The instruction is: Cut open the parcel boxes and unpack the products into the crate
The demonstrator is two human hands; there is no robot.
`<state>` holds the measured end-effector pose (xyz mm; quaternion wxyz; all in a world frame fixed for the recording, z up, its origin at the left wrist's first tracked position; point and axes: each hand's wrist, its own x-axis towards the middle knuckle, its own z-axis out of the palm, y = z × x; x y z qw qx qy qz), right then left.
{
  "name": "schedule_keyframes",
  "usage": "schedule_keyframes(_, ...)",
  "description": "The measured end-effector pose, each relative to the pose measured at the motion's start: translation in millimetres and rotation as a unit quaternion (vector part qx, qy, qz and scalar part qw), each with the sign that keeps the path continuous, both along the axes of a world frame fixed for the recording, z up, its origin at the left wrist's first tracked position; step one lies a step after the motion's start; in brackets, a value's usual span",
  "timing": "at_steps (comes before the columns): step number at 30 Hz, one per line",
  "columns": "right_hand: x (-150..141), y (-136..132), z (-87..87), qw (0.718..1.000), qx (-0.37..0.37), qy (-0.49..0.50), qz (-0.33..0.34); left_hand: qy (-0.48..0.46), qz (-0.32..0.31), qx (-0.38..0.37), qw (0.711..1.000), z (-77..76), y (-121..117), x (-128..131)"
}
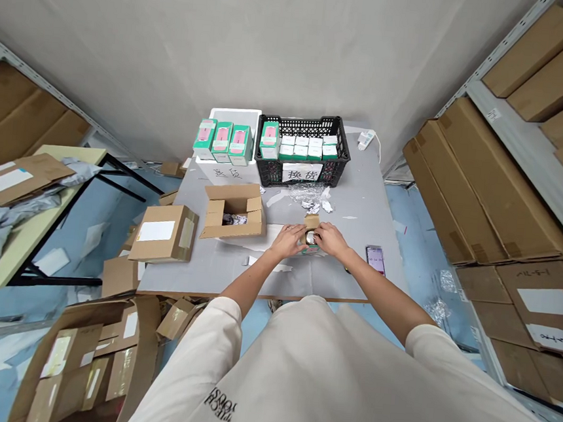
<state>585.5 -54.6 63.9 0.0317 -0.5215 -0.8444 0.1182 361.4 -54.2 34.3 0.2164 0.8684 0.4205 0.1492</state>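
Box, centre: opened, not closed, item inside. Left hand: fingers holding box side. Right hand: at item, pinch unclear.

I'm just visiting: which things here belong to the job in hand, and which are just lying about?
Seemingly part of the job:
left hand and right hand, at the small open box
the round item in it
perhaps the open carton and black crate

Seemingly just lying about:
phone
white device with a cable
crumpled paper
clear plastic wrap
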Motion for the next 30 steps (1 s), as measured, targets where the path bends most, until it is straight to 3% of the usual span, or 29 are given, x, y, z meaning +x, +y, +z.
schedule_keyframes(10,-30,5,19.0,0.991,-0.054,-0.111,-0.052,-0.009,0.031,-0.008,0.999,-11.4,-6,-1)
schedule_keyframes(16,-43,6,21.1,0.986,-0.064,-0.138,-0.07,-0.036,0.039,-0.021,0.998,-8.8,-8,1)
schedule_keyframes(24,-39,-5,23.9,0.991,-0.023,-0.117,-0.067,-0.035,0.047,-0.039,0.998,-5.1,-8,1)
schedule_keyframes(30,-27,-18,44.4,0.994,0.041,-0.055,-0.085,-0.035,0.049,-0.034,0.998,-4.1,-8,3)
